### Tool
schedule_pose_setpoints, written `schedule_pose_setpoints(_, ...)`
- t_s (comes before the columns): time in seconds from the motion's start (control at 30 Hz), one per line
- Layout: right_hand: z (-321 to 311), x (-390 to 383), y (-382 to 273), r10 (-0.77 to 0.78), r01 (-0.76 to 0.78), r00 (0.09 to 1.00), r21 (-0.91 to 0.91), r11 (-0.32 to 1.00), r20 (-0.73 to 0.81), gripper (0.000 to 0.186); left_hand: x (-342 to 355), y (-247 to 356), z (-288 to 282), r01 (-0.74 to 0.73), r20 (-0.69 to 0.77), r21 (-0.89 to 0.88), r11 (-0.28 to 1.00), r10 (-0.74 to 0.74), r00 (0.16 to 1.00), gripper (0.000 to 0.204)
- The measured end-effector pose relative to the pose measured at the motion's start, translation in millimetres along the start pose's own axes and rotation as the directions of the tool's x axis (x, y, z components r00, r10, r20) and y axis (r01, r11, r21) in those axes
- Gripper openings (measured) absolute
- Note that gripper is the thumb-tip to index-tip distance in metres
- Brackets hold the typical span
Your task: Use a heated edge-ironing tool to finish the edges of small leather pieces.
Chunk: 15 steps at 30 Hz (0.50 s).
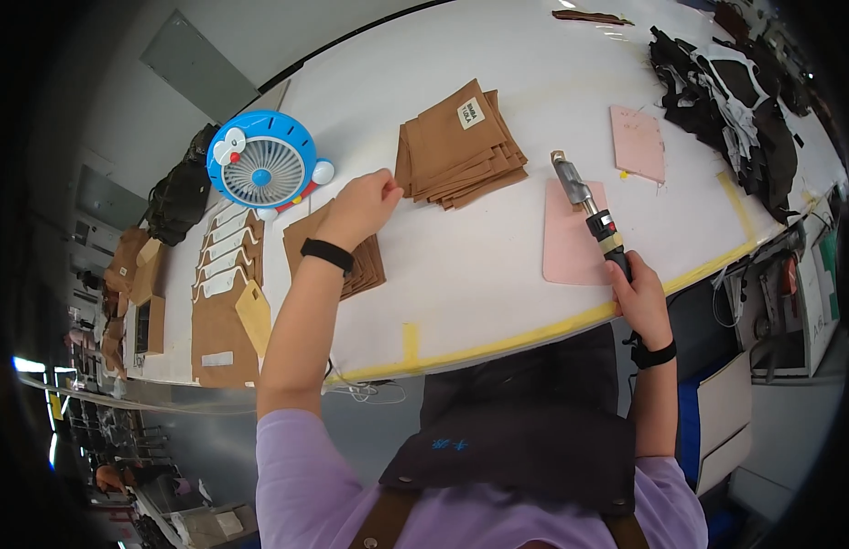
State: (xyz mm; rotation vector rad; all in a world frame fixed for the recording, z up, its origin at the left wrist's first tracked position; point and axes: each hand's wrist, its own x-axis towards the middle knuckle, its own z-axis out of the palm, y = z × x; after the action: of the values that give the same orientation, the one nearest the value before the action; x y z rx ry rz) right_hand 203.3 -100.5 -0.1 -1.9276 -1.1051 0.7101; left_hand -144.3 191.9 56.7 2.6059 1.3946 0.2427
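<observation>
My right hand (642, 297) is wrapped round the black handle of a handheld gas torch (591, 207). Its metal nozzle points away from me, over a pink rectangular sheet (563, 240) on the table. My left hand (364, 207) is closed, fingers curled, beside the left edge of a fanned stack of brown pieces (454, 151) whose top one bears a white label. Whether anything is pinched in those fingers cannot be seen. Below that hand and wrist lies a second stack of brown pieces (367, 265), partly covered by my forearm.
A blue character-shaped fan (261, 174) stands at the left, near overlapping brown pieces with white strips (230, 242) and a yellowish card (253, 316). Another pink sheet (638, 145) and a heap of dark scraps (740, 110) lie at the right. Yellow tape (497, 349) runs along the near edge.
</observation>
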Motion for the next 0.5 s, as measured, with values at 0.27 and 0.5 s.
schedule_pose_setpoints(0.27,15,3,-3,-0.013,0.01,1.0,0.081,0.997,0.028,0.035,46,47,43,-0.178,-0.294,0.003,0.984,0.171,0.94,0.014)
schedule_pose_setpoints(0.5,8,-1,19,-0.02,0.011,0.999,0.221,0.975,0.041,0.03,53,73,42,-0.349,-0.08,0.171,0.921,0.366,0.927,0.012)
